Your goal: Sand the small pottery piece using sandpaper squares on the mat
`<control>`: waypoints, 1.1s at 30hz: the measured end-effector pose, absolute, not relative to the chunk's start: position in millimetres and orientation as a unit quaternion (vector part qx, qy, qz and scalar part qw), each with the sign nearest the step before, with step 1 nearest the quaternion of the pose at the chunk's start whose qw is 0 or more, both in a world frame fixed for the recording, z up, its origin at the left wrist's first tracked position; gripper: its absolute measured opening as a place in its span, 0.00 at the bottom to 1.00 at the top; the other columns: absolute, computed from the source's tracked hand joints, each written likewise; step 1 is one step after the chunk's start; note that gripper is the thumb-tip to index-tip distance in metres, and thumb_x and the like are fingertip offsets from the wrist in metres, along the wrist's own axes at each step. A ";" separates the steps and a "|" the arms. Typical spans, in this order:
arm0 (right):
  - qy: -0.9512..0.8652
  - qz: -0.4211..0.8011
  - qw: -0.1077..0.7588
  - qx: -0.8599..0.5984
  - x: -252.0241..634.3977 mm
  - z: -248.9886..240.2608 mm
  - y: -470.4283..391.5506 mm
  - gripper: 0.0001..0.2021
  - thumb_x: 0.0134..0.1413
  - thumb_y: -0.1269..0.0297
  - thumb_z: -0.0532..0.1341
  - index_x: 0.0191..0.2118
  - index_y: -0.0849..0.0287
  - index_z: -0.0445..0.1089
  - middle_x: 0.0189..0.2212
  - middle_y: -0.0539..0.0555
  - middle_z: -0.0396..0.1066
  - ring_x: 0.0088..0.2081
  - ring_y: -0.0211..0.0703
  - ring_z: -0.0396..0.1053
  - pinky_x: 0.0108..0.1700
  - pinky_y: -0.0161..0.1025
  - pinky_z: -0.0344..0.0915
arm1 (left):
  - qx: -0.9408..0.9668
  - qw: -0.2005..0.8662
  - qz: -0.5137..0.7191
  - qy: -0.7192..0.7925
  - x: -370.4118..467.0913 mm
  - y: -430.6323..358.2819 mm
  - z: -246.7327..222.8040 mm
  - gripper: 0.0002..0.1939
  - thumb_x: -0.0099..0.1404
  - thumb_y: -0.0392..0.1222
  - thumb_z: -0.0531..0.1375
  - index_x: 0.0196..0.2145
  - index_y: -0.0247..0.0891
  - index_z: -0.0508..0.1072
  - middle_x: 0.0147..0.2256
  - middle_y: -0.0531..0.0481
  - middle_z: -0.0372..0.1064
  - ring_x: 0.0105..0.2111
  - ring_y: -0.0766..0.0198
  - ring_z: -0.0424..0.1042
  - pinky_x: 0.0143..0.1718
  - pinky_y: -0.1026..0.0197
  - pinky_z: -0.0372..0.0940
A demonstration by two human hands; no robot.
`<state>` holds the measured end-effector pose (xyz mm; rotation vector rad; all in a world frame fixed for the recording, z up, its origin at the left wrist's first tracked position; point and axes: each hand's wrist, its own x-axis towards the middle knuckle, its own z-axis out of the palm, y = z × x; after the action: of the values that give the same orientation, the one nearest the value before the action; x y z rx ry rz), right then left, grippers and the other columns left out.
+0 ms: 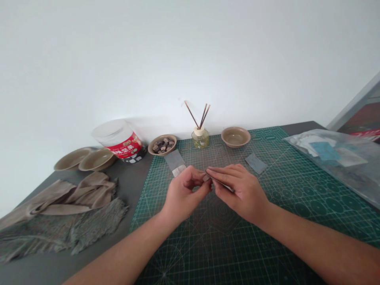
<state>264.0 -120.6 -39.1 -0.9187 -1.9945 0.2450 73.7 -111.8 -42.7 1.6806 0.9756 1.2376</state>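
Left hand (181, 196) — pinches small block (206, 177) | right hand (244, 191) — angled inward, apparently touching it

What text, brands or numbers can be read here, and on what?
Jar label: "味坚果"; the character before it is unclear, and the small print and logo above are too blurred to read.
Mat: printed lines and circles; any numbers are too small to read.
Red strip at the right edge: pale marks, too blurred to tell whether they are lettering.
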 end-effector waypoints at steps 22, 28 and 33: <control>-0.774 0.139 0.462 -0.410 263.2 -33.0 -124.4 0.14 0.62 0.69 0.62 0.53 0.53 0.76 0.49 0.51 0.79 0.47 0.46 0.77 0.51 0.46 0.67 | 0.688 0.340 0.503 0.396 72.5 -107.4 -37.8 0.08 0.62 0.36 0.67 0.28 0.38 0.70 0.30 0.51 0.71 0.32 0.64 0.71 0.35 0.62 0.67; -0.790 0.125 0.453 -0.393 262.2 -35.8 -124.5 0.15 0.63 0.69 0.61 0.54 0.51 0.75 0.49 0.51 0.79 0.45 0.46 0.77 0.50 0.47 0.68 | 0.706 0.339 0.474 0.402 66.6 -103.6 -43.5 0.07 0.63 0.40 0.67 0.30 0.38 0.72 0.31 0.49 0.73 0.32 0.63 0.73 0.35 0.61 0.68; -0.803 0.091 0.446 -0.385 261.4 -35.7 -126.9 0.16 0.63 0.70 0.61 0.55 0.53 0.74 0.49 0.51 0.79 0.44 0.46 0.77 0.48 0.47 0.68 | 0.712 0.322 0.480 0.398 65.3 -102.8 -46.2 0.07 0.63 0.38 0.66 0.29 0.38 0.71 0.32 0.50 0.73 0.33 0.63 0.73 0.35 0.61 0.68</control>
<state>261.4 -126.9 -35.7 -0.9548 -1.9880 0.2251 65.3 -102.8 -46.2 1.8700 1.0452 1.2618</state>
